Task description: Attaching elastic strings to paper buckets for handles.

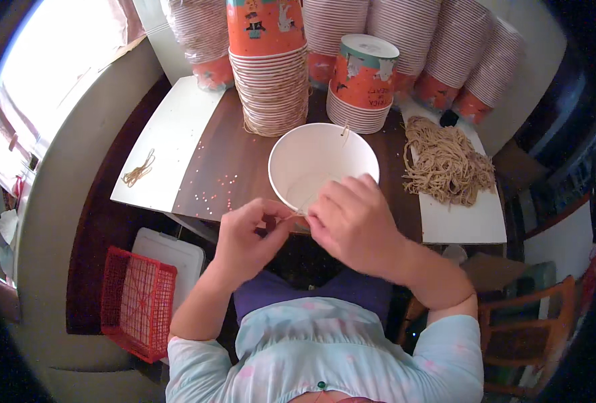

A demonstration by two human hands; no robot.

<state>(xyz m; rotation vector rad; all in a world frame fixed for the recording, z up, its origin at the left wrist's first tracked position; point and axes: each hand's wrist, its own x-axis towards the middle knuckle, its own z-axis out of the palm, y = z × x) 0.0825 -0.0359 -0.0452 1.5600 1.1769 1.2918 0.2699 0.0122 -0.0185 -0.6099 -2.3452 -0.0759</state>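
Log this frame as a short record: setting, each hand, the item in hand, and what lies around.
setting: dark wooden table seen from above, person seated
left hand: pinching a thin tan string at the cup's near rim
right hand: on the same string and rim
item in hand: white paper cup, open side toward the camera
right of cup: pile of tan strings on a white board
behind: stacks of orange paper cups
floor left: red basket

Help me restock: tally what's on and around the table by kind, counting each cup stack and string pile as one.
Open white paper cup at the left hand and right hand: 1
Stacks of orange cups, some cut off by the frame: about 8
Piles of tan string, large and small: 2
Red wire basket: 1
Total: about 12
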